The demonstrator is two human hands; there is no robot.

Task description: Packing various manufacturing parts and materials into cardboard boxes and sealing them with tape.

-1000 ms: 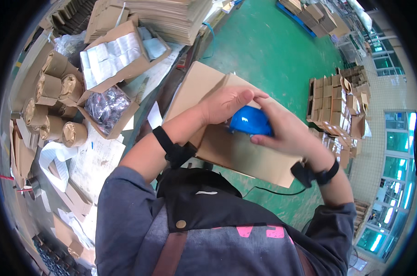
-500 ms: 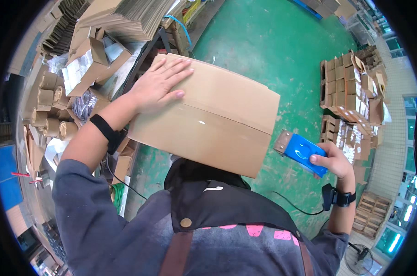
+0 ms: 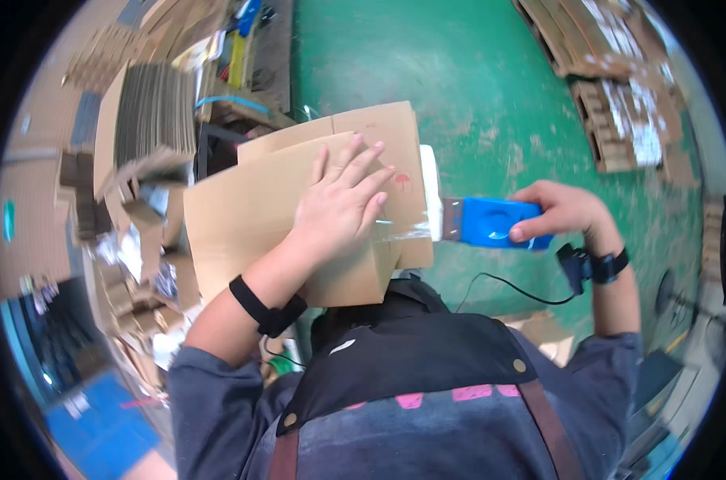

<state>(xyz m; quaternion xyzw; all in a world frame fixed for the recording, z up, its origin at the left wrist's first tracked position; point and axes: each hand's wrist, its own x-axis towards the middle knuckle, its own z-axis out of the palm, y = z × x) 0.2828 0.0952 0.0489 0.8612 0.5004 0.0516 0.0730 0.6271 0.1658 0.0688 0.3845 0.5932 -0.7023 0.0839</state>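
A brown cardboard box [image 3: 267,200] stands in front of my chest, its side printed with a small red umbrella mark. My left hand [image 3: 343,196] lies on it with fingers spread, pressing on the cardboard. My right hand [image 3: 563,214] is wrapped round a blue tape dispenser [image 3: 495,222] at the box's right side, its toothed metal end toward the box. Shiny clear tape [image 3: 407,232] runs across the cardboard near that end. A white strip [image 3: 432,192] shows along the box's right edge; what it is, I cannot make out.
A stack of flat cardboard [image 3: 156,112] stands at the left, with open cartons and wrapping below it. Wooden pallets with cardboard [image 3: 607,120] are at the far right. Green floor [image 3: 443,56] stretches ahead. A black cable [image 3: 507,276] hangs from my right wrist strap.
The box has turned and shows another side. My left hand moved right and nearer across it. The tape dispenser came leftward to the box edge, and clear tape now shows on the cardboard.
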